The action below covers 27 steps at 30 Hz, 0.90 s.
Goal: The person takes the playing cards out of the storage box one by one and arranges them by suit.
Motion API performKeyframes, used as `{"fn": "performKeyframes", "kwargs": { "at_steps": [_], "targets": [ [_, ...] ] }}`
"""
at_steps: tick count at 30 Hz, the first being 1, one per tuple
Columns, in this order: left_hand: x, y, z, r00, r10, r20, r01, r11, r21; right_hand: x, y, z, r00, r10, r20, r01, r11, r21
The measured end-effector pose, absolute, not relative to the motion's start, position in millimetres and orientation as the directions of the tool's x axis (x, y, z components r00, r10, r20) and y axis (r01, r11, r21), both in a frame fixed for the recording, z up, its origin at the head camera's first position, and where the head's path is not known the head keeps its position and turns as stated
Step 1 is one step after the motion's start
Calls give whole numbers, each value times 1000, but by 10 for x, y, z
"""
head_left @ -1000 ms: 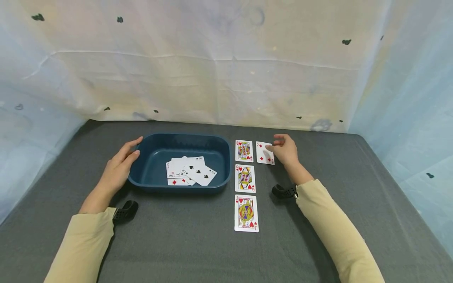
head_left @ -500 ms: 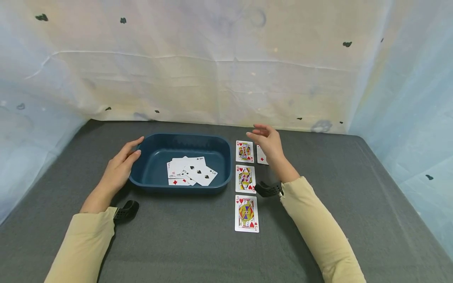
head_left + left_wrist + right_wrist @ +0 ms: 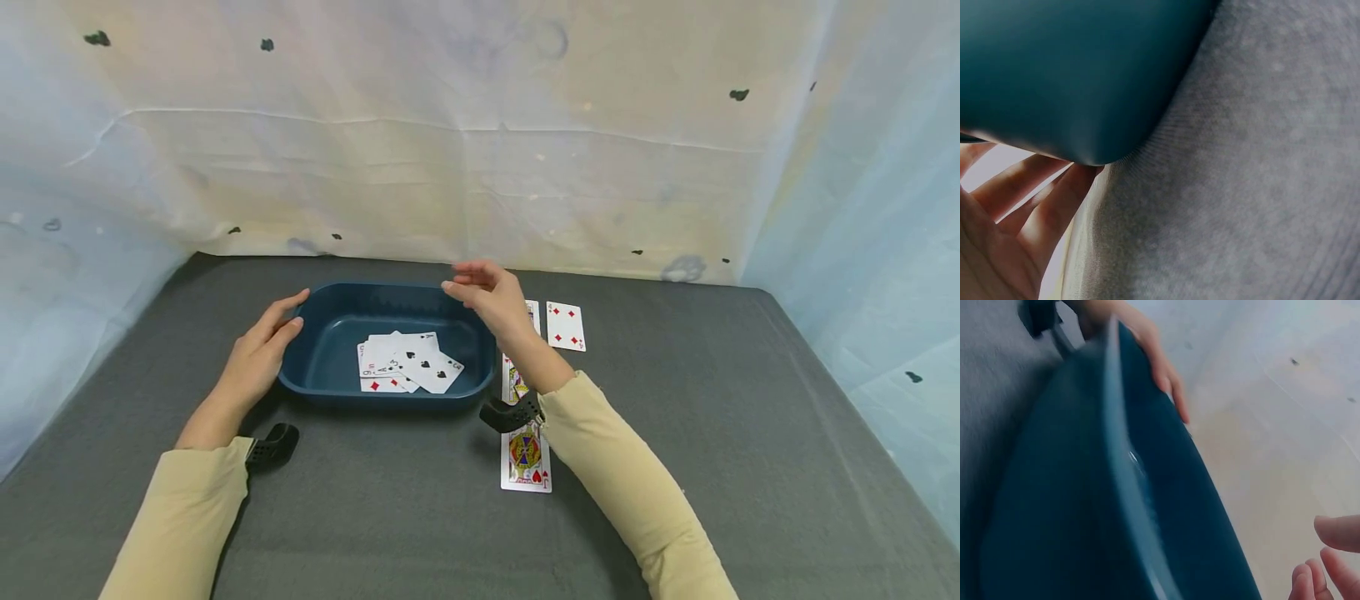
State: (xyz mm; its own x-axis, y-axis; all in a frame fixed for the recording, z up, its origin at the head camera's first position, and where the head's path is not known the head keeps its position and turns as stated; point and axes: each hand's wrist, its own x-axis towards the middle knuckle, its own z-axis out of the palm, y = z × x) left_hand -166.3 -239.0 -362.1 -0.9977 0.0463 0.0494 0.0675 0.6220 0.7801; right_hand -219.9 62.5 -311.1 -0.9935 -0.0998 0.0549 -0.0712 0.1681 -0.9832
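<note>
My right hand point(image 3: 495, 304) is over the tray point(image 3: 390, 402) rim, fingers loosely parted, empty; left hand point(image 3: 253, 357) touches the far end, fingers extended. Best pinch the top card point(image 3: 433, 373) by its edge.

booth (hanging sheets point(image 3: 480, 142), grey table point(image 3: 750, 467))

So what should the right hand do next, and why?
Probably lower the right hand to the top spade card in the blue tub and pinch its edge. The hand looks empty near the tub's right end, that card lies on top of other cards, and the left hand touches the opposite end, which may steady it.
</note>
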Motion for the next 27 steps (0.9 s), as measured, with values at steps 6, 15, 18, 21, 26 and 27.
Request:
{"fn": "performKeyframes", "kwargs": {
  "at_steps": [6, 15, 18, 21, 26, 27],
  "targets": [
    [-1673, -2367, -3622, -997, 48, 53, 71, 620, 781, -2184, 355, -3147, -984, -173, 41, -81, 229, -970],
    [-1687, -2363, -3637, -997, 54, 58, 79, 621, 779, -2217, -3, -3219, -959, -270, -84, -11, 333, -943],
    [-1687, -2356, -3643, -997, 50, 56, 75, 624, 778, -2226, -90, -3255, -944, -307, -118, -11, 388, -921],
    [-1690, -2347, -3645, -998, 44, 52, 68, 625, 777, -2229, -134, -3296, -929, -345, -132, -47, 466, -883],
    [-1695, -2348, -3639, -998, 36, 50, 61, 626, 777, -2239, -144, -3357, -900, -405, -164, -113, 578, -808],
    [-1693, -2352, -3637, -998, 35, 48, 60, 626, 778, -2242, -143, -3366, -892, -417, -176, -122, 596, -794]
  ]
}}
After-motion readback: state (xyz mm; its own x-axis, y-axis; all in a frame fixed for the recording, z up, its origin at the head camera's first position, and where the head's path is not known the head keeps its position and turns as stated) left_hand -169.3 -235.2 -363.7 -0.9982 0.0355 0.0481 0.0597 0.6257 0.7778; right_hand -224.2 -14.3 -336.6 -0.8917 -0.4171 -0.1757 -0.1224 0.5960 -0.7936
